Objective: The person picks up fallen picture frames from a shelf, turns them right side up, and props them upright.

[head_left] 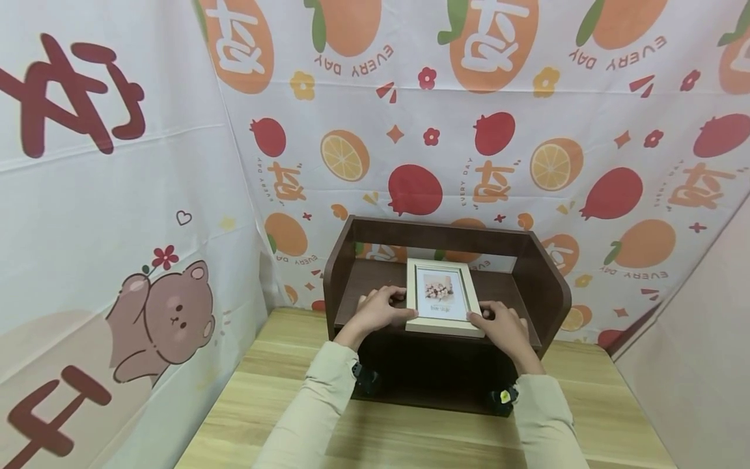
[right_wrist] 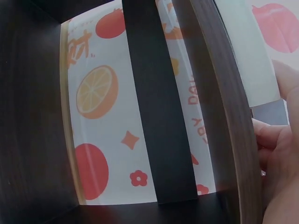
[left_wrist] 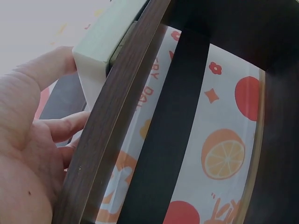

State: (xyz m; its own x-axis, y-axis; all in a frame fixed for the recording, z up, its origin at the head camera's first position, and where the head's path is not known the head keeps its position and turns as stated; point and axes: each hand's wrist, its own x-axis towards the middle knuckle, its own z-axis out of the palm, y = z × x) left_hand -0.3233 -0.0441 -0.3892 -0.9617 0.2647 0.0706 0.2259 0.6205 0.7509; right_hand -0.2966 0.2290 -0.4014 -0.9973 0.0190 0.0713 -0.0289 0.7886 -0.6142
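A picture frame with a pale cream border and a flower print lies face up on the upper board of a dark brown desktop shelf. My left hand holds its left side, the thumb at the near left corner. On the opposite side my right hand grips the frame, thumb at the near right corner. In the left wrist view the frame's pale corner shows above the shelf's front edge. The right wrist view has the frame's pale side beside the fingers.
The shelf stands on a light wood table, close to a fruit-print cloth at the back. Its side panels rise to the left and right of the hands. Below the upper board is a dark open compartment. A bear-print cloth hangs at left.
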